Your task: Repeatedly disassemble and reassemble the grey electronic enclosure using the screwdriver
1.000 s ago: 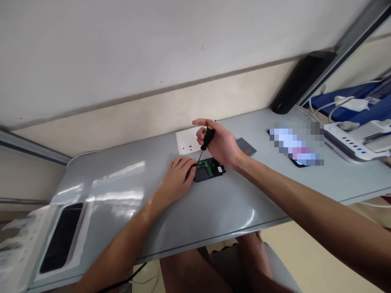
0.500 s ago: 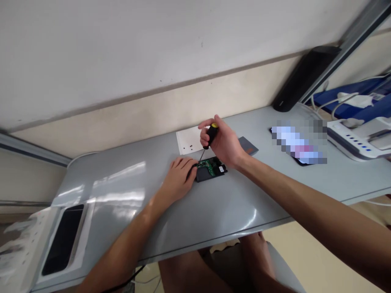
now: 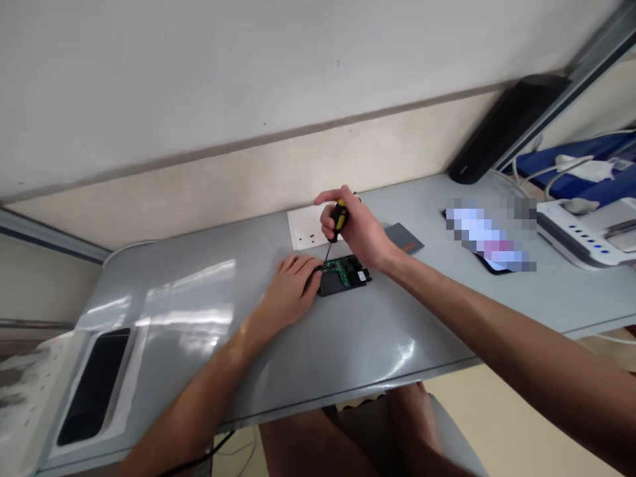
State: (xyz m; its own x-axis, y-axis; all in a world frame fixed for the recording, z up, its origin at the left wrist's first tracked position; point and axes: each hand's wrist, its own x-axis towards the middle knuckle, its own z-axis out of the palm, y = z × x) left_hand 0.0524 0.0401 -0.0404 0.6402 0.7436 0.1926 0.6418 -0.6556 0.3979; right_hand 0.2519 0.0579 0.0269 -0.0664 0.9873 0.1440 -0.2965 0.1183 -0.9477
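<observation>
Close by me at a grey desk (image 3: pixel 268 377), a person works two-handed: the left hand (image 3: pixel 292 286), the nearer, clasps the left end of an opened black device (image 3: pixel 334 283) lying there — long axis running roughly left to right — between thumb and fingers. The right hand (image 3: pixel 362 233) curls its fingers around a black-and-yellow screwdriver (image 3: pixel 339 215), slanting down and leftward to the green circuit board (image 3: pixel 344 273).

The black-handled screwdriver (image 3: pixel 336 229) has yellow patches (image 3: pixel 341 215). At its six o'clock, the flat, rectangular black device (image 3: pixel 334 283) shows a green circuit board (image 3: pixel 344 271) and white label (image 3: pixel 362 275). At the device's eleven o'clock, black specks (image 3: pixel 312 236) dot the flat white sheet (image 3: pixel 304 222); at its two o'clock, the dark grey rectangular panel (image 3: pixel 400 236) carries an orange-brown mark (image 3: pixel 412 248).
</observation>
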